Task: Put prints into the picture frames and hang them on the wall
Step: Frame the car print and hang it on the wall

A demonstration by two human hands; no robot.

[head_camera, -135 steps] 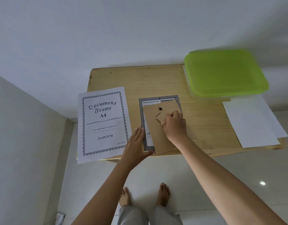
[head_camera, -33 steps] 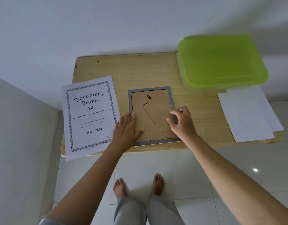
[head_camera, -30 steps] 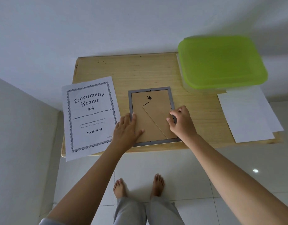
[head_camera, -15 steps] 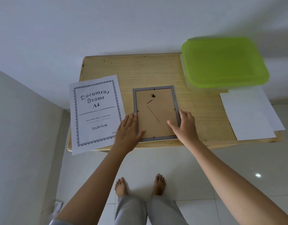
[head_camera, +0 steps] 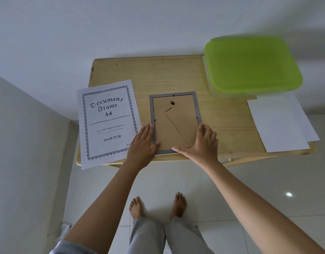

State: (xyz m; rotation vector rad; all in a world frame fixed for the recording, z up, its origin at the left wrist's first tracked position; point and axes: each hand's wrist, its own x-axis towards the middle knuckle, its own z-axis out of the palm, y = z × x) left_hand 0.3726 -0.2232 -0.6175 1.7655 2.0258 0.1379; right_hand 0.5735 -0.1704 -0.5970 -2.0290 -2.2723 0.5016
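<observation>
Bare table beyond frame; green-lidded box blocks far right; sheets cover right edge.

Grey picture frame face down, brown backing up, printed A4 sheet flat just left of it

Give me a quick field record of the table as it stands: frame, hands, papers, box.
frame: grey picture frame lying face down on the wooden table, brown backing board seated in it, stand flap flat
left hand: open, flat on the frame's left edge, thumb on the backing
right hand: open, fingers at the frame's right edge, thumb across its near corner
printed sheet: "Document Frame A4" sheet left of the frame, overhanging the near edge
blank paper: white sheets at right
box: green-lidded container, far right corner
hung: not yet
</observation>
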